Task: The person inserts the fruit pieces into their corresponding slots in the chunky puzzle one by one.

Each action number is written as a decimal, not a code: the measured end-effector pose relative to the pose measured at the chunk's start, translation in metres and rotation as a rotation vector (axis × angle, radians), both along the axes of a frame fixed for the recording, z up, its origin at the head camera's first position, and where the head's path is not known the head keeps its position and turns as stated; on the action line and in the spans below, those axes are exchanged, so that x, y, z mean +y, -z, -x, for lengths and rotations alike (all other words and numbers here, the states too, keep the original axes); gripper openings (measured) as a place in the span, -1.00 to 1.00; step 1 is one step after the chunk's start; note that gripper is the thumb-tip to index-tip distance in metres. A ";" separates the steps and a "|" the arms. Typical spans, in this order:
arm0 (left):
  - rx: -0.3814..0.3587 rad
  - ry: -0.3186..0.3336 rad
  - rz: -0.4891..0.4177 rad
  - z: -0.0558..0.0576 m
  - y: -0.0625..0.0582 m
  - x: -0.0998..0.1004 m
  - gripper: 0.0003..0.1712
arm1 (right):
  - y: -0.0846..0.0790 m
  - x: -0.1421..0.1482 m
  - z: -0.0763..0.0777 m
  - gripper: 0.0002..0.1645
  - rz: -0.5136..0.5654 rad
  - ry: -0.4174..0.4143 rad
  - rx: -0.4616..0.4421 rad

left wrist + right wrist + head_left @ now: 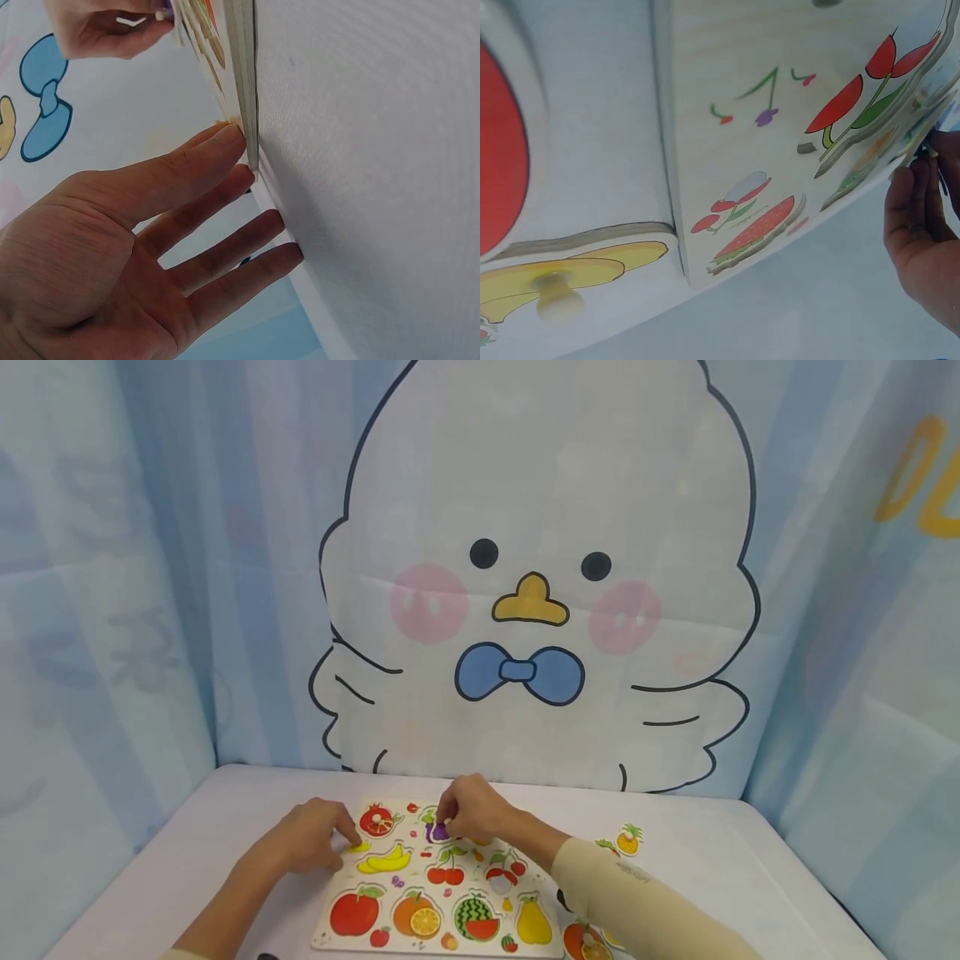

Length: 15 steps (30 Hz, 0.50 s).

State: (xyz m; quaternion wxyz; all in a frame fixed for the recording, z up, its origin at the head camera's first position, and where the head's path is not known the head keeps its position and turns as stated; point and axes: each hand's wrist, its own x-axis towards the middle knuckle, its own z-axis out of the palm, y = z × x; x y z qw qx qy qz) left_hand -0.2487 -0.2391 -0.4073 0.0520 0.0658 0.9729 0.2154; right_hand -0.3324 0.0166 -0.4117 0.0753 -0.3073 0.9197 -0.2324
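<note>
A wooden fruit puzzle board (468, 866) lies on the white table. Above its far row my right hand (472, 808) pinches a purple fruit puzzle piece (437, 832); fingers and thumb come together in the right wrist view, where the hand (926, 232) is at the right edge. My left hand (311, 837) rests at the board's left edge, fingertips beside a small yellow fruit picture (360, 846). In the left wrist view, the left hand (150, 232) has thumb and index tips against the board edge (247, 90), its other fingers extended.
Loose pieces lie right of the board: a pineapple (628, 839), an orange (585, 941) and others partly behind my right sleeve (637, 902). A yellow piece with a wooden knob (559, 300) shows near the board in the right wrist view. A cartoon curtain (540, 727) stands behind the table.
</note>
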 end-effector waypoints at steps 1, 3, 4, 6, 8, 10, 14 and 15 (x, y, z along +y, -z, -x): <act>0.004 0.002 0.000 0.000 0.000 0.000 -0.67 | 0.000 -0.001 0.000 -0.91 0.001 -0.004 0.002; 0.012 0.001 -0.004 -0.001 -0.001 0.000 -0.67 | 0.001 -0.003 0.001 -0.90 -0.001 -0.010 0.005; 0.014 0.000 -0.006 -0.002 -0.001 0.000 -0.67 | 0.001 -0.004 0.001 -0.90 -0.004 -0.011 0.007; 0.017 0.000 -0.008 -0.002 -0.001 0.001 -0.67 | 0.002 -0.006 0.001 -0.90 -0.011 -0.008 0.006; 0.014 -0.001 -0.007 -0.002 -0.002 0.001 -0.67 | 0.003 -0.008 0.001 -0.91 -0.019 -0.002 0.002; 0.008 -0.003 -0.006 -0.001 -0.001 0.001 -0.67 | 0.003 -0.010 0.001 -0.91 -0.025 0.004 -0.001; 0.005 -0.006 -0.003 -0.001 -0.001 0.001 -0.67 | 0.003 -0.012 0.001 -0.92 -0.034 -0.009 0.014; 0.006 -0.008 -0.003 -0.001 -0.001 0.001 -0.67 | 0.002 -0.012 0.001 -0.92 -0.037 -0.016 0.020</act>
